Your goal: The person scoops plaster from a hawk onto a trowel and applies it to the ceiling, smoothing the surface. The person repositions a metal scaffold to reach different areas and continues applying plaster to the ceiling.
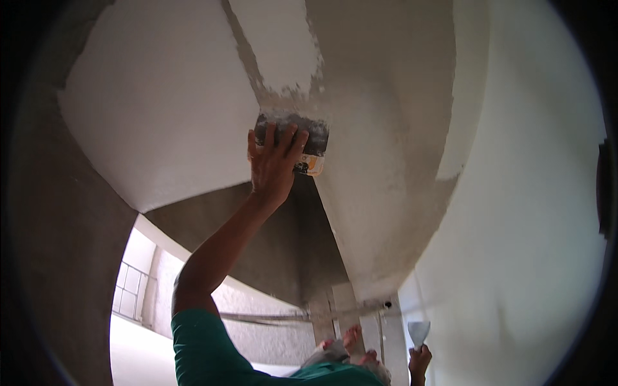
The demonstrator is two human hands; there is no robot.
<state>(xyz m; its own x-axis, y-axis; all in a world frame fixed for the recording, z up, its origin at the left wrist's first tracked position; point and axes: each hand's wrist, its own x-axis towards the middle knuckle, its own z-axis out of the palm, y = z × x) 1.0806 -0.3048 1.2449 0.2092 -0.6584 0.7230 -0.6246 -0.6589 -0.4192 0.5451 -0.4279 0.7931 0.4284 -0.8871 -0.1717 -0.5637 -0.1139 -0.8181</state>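
Note:
My left hand (275, 164) is raised, its fingers spread over the back of a wide, dark rectangular scraper (315, 138). White compound smears the scraper, and a white and orange patch shows near its lower edge. Its upper edge lies against the sloping plastered surface (373, 141), where a grey strip meets a ragged white coat (273, 45). Low on the right, my right hand (420, 360) is closed around the handle of a putty knife (418, 331). That knife's pale, flared blade points up, apart from the plastered surface.
A smooth pale wall (521, 225) curves along the right. A dark recess (257, 238) lies behind my left forearm. At lower left, a bright opening has a metal grille (131, 289). My bare feet (351, 336) show below, near narrow planks (344, 302).

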